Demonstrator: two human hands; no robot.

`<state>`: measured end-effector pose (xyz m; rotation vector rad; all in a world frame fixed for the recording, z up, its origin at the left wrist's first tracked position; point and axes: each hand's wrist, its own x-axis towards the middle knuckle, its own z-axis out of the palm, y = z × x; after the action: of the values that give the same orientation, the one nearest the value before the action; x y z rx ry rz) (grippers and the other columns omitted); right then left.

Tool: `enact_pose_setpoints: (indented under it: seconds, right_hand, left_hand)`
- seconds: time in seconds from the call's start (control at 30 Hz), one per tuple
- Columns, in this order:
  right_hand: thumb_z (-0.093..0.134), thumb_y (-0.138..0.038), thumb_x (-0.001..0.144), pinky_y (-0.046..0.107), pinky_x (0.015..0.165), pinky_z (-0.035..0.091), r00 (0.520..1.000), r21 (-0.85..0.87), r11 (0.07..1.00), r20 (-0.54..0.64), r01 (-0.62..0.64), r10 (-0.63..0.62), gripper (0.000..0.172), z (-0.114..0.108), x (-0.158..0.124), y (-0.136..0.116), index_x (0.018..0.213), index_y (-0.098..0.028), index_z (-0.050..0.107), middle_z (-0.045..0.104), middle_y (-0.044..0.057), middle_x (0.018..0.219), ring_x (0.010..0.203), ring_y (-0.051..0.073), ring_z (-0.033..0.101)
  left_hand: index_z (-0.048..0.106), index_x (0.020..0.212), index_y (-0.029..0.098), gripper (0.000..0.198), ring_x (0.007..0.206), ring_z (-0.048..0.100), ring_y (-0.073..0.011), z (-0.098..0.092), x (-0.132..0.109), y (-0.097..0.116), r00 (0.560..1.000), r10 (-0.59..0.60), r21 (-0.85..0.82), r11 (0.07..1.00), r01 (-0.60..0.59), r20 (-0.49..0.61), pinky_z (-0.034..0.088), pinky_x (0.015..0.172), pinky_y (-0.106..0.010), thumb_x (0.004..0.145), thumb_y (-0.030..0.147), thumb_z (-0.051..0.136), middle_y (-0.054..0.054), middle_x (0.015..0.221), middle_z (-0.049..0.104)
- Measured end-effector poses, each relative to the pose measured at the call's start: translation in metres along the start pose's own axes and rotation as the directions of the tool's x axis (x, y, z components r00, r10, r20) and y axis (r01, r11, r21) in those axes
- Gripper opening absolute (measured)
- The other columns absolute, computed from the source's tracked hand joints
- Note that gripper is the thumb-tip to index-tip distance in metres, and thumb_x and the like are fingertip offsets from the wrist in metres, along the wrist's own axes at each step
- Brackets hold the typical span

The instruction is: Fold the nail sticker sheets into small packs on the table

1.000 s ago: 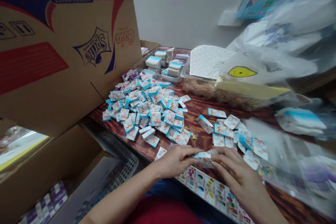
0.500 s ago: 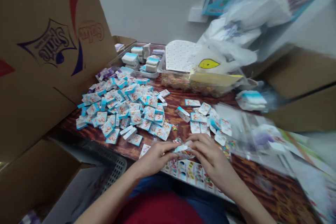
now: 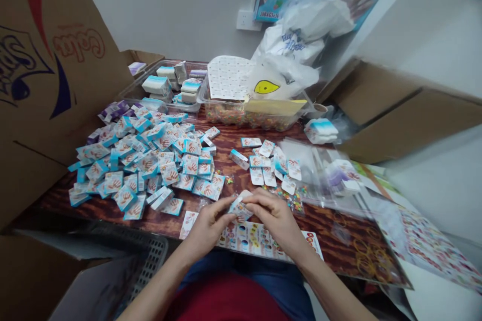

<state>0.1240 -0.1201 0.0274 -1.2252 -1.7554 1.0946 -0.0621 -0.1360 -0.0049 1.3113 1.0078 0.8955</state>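
Between my hands, just above the table's front edge, is a small printed cardboard box, white with a raised flap at its top. My left hand grips its left side with thumb and fingers. Closed on the box's right side is my right hand. Beneath my hands lies a sticker sheet with rows of colourful nail designs. Beyond them are flat unfolded boxes in a loose group, and small bags of colourful pieces near my right hand.
A large heap of small blue-and-white boxes covers the left of the table. Behind stand clear plastic trays, one with colourful pieces. A large carton rises at left; rubber bands lie at right.
The view has turned to the right, so the scene sits further left. The small box is tilted more upright between my fingers, and its printed face shows more.
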Motion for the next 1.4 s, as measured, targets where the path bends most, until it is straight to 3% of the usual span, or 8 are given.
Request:
enact_pose_setpoints:
  seconds: [0.13,0.33,0.43,0.57,0.73,0.9,1.07,1.4]
  right_hand:
    - [0.058,-0.025,0.089,0.027,0.070,0.044,0.985,0.114,0.993,-0.173,0.020,0.000,0.013,0.007,-0.006,0.001,0.086,-0.021,0.070,0.061,0.002,0.083,0.079,0.017,0.058]
    - [0.056,-0.024,0.091,0.026,0.068,0.041,0.993,0.013,0.999,-0.109,0.050,-0.048,0.017,0.009,-0.009,-0.003,0.081,-0.020,0.069,0.056,0.001,0.076,0.076,0.016,0.056]
    - [0.060,-0.027,0.087,0.026,0.070,0.044,0.980,0.128,0.992,-0.195,-0.009,0.034,0.008,0.015,-0.014,0.004,0.090,-0.021,0.066,0.060,0.001,0.083,0.078,0.016,0.058]
    - [0.066,-0.031,0.083,0.025,0.065,0.045,0.919,0.284,0.956,-0.356,-0.068,0.171,0.013,0.025,-0.022,0.015,0.089,-0.020,0.061,0.060,0.001,0.081,0.074,0.016,0.057]
    - [0.064,-0.030,0.084,0.026,0.064,0.044,0.945,0.252,0.965,-0.296,-0.067,0.143,0.015,0.023,-0.023,0.016,0.074,-0.018,0.064,0.059,0.001,0.074,0.070,0.015,0.056]
    - [0.058,-0.031,0.089,0.026,0.069,0.047,0.944,0.237,0.968,-0.293,-0.083,0.152,0.025,0.018,-0.018,0.010,0.112,-0.022,0.061,0.064,0.002,0.088,0.077,0.016,0.060]
    - [0.054,-0.031,0.091,0.029,0.080,0.046,0.993,0.118,0.993,-0.117,-0.013,0.027,0.017,0.010,-0.016,0.004,0.088,-0.019,0.066,0.064,0.004,0.091,0.088,0.018,0.060]
    - [0.076,-0.040,0.069,0.023,0.057,0.041,0.930,0.485,0.841,-0.134,-0.240,0.343,0.026,0.013,-0.010,0.008,0.072,-0.018,0.063,0.057,-0.002,0.066,0.061,0.012,0.049]
  left_hand:
    - [0.046,0.140,0.026,0.052,0.103,0.063,-0.0223,0.010,-0.003,-0.002,0.998,0.019,-0.135,0.990,-0.028,-0.068,0.057,0.075,-0.029,0.090,0.028,0.058,-0.009,0.133,0.059]
    - [0.058,0.129,0.027,0.040,0.087,0.064,-0.0180,0.017,-0.008,0.003,0.997,0.024,0.016,1.000,-0.023,-0.072,0.059,0.068,-0.028,0.090,0.033,0.058,-0.007,0.123,0.062]
    - [0.058,0.126,0.024,0.039,0.073,0.062,-0.0131,0.020,-0.006,0.006,0.996,-0.061,-0.106,0.993,0.053,-0.073,0.060,0.065,-0.028,0.088,0.034,0.060,-0.006,0.113,0.062]
    - [0.055,0.120,0.024,0.034,0.068,0.060,-0.0097,0.023,-0.004,0.007,0.996,-0.091,-0.176,0.981,0.085,-0.027,0.061,0.065,-0.027,0.088,0.033,0.061,-0.002,0.107,0.060]
    - [0.053,0.119,0.023,0.033,0.066,0.062,-0.0097,0.023,-0.005,0.008,0.991,-0.128,-0.183,0.974,0.132,0.032,0.060,0.062,-0.026,0.088,0.034,0.060,-0.001,0.106,0.059]
    - [0.050,0.122,0.025,0.031,0.073,0.062,-0.0111,0.025,-0.006,0.011,0.997,-0.082,-0.132,0.988,0.080,-0.006,0.059,0.064,-0.025,0.092,0.033,0.055,-0.003,0.110,0.058]
    - [0.040,0.128,0.028,0.041,0.084,0.061,-0.0142,0.025,-0.006,0.008,0.993,-0.077,-0.138,0.988,0.065,-0.087,0.060,0.067,-0.027,0.090,0.031,0.057,-0.003,0.110,0.056]
    - [0.039,0.140,0.031,0.051,0.086,0.060,-0.0180,0.017,-0.012,0.012,0.996,-0.091,-0.042,0.995,0.091,0.016,0.059,0.071,-0.031,0.091,0.032,0.055,-0.006,0.116,0.058]
